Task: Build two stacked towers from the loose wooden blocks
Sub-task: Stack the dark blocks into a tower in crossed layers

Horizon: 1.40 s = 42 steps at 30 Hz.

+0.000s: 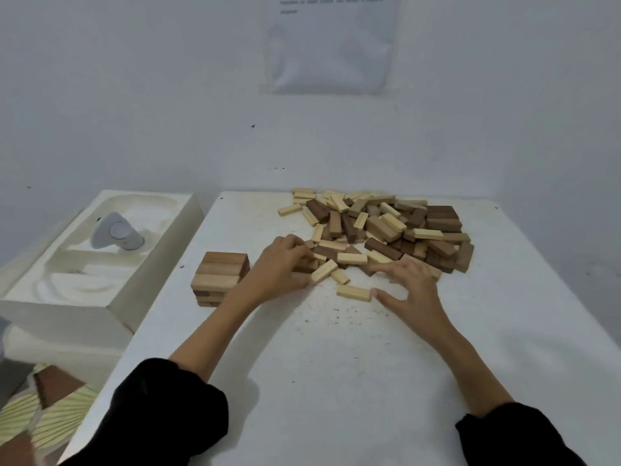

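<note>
A short stack of wooden blocks (220, 277) stands on the white table (319, 381), at its left side. A big heap of loose light and dark blocks (379, 227) covers the far middle and right. My left hand (280, 267) lies at the heap's near left edge, fingers curled round brown blocks (304, 265) there. My right hand (408, 287) hovers spread at the heap's near edge, its thumb touching the end of a lone light block (353, 292) and its fingers resting on other blocks.
A white moulded tray (100, 257) holding a grey device (116, 232) stands left of the table. A paper sheet (331, 45) hangs on the wall behind. Striped fabric (43, 415) lies at the lower left, beside the table's edge.
</note>
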Each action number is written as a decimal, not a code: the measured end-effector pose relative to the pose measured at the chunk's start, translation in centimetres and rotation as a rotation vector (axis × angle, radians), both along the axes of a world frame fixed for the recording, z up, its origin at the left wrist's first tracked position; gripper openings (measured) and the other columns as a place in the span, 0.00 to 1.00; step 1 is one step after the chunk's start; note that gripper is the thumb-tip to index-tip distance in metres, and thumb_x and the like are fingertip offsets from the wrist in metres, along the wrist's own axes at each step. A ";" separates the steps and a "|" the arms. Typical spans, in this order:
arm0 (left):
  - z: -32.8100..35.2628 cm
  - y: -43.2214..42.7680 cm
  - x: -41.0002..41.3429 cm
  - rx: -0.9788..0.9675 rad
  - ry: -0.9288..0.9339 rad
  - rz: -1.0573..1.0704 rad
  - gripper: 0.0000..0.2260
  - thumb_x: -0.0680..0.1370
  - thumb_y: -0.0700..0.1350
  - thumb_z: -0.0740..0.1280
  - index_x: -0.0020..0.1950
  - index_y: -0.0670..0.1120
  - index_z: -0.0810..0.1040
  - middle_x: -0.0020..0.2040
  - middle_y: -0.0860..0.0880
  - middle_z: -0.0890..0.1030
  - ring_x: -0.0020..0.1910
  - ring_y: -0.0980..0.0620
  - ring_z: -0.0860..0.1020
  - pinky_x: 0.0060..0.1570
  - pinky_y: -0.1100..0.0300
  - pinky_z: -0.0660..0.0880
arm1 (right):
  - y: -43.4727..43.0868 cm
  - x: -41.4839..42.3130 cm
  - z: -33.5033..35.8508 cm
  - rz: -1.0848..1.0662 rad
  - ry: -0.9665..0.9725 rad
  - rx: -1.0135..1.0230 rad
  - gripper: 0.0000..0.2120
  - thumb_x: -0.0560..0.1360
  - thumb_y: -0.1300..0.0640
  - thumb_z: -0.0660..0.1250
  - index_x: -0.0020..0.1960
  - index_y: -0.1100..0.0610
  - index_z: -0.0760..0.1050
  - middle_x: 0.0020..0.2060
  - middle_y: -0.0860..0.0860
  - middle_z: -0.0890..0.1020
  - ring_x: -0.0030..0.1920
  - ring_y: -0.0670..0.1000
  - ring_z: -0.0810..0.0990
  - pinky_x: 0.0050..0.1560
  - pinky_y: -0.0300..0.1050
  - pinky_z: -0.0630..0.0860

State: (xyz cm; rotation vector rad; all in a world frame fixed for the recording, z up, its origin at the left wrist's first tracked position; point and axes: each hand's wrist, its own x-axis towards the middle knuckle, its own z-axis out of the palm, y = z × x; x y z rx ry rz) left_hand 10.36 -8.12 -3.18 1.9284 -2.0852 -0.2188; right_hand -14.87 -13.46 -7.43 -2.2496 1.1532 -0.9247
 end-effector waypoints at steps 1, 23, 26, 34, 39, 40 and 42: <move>-0.6 -0.2 -0.2 -0.015 0.028 0.036 0.20 0.74 0.51 0.71 0.63 0.46 0.74 0.66 0.47 0.68 0.64 0.47 0.65 0.59 0.59 0.64 | 0.0 -0.6 -0.3 -0.017 -0.001 -0.009 0.15 0.68 0.48 0.74 0.54 0.47 0.79 0.51 0.48 0.79 0.57 0.52 0.71 0.52 0.44 0.61; 0.3 -0.1 -0.6 -0.188 0.195 0.281 0.11 0.69 0.45 0.76 0.49 0.45 0.83 0.53 0.48 0.81 0.51 0.45 0.75 0.52 0.51 0.71 | -1.8 -5.3 -0.9 -0.439 0.167 -0.091 0.18 0.71 0.57 0.72 0.60 0.51 0.78 0.55 0.57 0.73 0.55 0.60 0.69 0.49 0.53 0.68; 1.9 1.4 -2.2 -0.275 0.215 0.200 0.11 0.69 0.46 0.76 0.50 0.49 0.82 0.53 0.56 0.75 0.52 0.49 0.69 0.47 0.59 0.65 | -1.7 -5.1 -0.9 -0.404 0.230 -0.100 0.16 0.75 0.56 0.68 0.62 0.47 0.76 0.59 0.58 0.70 0.57 0.60 0.66 0.54 0.56 0.67; -0.2 4.2 -7.8 -0.077 0.242 -0.087 0.14 0.69 0.49 0.75 0.53 0.52 0.82 0.59 0.54 0.77 0.52 0.56 0.68 0.46 0.71 0.62 | -1.0 -4.2 -0.4 -0.417 0.186 -0.101 0.12 0.74 0.59 0.68 0.57 0.56 0.76 0.56 0.55 0.73 0.56 0.57 0.67 0.52 0.50 0.63; -1.3 5.0 -9.5 -0.030 0.268 -0.099 0.15 0.70 0.51 0.74 0.54 0.51 0.80 0.62 0.55 0.72 0.60 0.55 0.67 0.53 0.65 0.62 | 1.4 -3.9 0.3 -0.408 0.033 -0.120 0.11 0.71 0.61 0.70 0.53 0.58 0.76 0.47 0.52 0.78 0.48 0.56 0.73 0.43 0.47 0.66; -1.4 5.2 -9.7 -0.025 0.272 -0.095 0.14 0.70 0.51 0.74 0.54 0.51 0.80 0.63 0.55 0.71 0.60 0.55 0.66 0.53 0.66 0.62 | 2.3 -3.9 0.4 -0.379 0.025 -0.115 0.12 0.70 0.61 0.71 0.53 0.57 0.75 0.45 0.52 0.78 0.45 0.55 0.74 0.41 0.48 0.69; -1.7 5.5 -9.8 -0.024 0.267 -0.096 0.13 0.70 0.51 0.74 0.53 0.51 0.80 0.63 0.54 0.69 0.58 0.55 0.65 0.52 0.66 0.62 | 4.6 -3.9 0.7 -0.316 0.027 -0.053 0.15 0.70 0.59 0.71 0.55 0.55 0.74 0.42 0.49 0.76 0.41 0.51 0.75 0.38 0.46 0.72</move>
